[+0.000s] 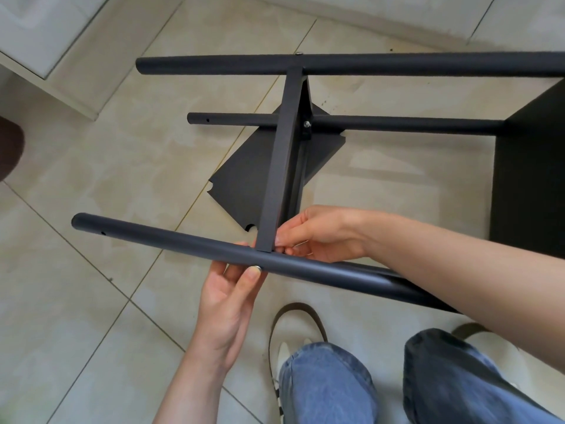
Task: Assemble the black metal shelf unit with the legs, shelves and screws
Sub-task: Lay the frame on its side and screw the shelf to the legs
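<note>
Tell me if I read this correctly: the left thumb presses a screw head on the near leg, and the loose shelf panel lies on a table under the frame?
Not quite. The head view shows the loose shelf panel lying on the tiled floor under the frame, not on a table. The rest holds: the left hand has its thumb on a screw head on the near leg.
</note>
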A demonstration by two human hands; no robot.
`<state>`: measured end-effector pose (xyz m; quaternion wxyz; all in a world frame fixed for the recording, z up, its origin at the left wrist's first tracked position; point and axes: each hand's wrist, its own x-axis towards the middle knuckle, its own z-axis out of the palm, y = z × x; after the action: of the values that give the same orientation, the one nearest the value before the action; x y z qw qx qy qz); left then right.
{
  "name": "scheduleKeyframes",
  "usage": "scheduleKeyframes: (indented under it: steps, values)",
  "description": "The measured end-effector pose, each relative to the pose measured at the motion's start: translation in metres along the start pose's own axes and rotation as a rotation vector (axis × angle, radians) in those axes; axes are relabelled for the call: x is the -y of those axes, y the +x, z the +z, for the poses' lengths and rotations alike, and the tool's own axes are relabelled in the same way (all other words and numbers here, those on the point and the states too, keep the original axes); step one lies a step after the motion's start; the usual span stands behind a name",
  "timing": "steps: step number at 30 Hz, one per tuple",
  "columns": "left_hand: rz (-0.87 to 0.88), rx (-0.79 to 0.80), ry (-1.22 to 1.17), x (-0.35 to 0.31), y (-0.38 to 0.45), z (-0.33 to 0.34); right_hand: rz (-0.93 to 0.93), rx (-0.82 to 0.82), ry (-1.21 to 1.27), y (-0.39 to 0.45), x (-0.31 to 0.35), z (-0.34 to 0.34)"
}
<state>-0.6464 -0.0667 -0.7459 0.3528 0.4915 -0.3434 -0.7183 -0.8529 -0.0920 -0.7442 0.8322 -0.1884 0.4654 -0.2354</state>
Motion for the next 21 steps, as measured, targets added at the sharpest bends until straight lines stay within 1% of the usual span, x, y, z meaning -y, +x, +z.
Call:
scheduleKeyframes:
  steps: [6, 13, 21]
  values:
    - [-0.007, 0.01, 0.011, 0.0003, 0.001, -0.0011, 0.045, 0.007, -0.06, 0.0027, -0.0029, -0.001]
    - [0.001, 0.035, 0.02, -0.0027, 0.001, 0.0002, 0.056, 0.059, -0.029, 0.0034, -0.0039, -0.0053]
    - [0.01, 0.05, 0.008, -0.003, 0.0003, 0.0002, 0.093, -0.007, -0.15, 0.0064, 0.0001, 0.0035]
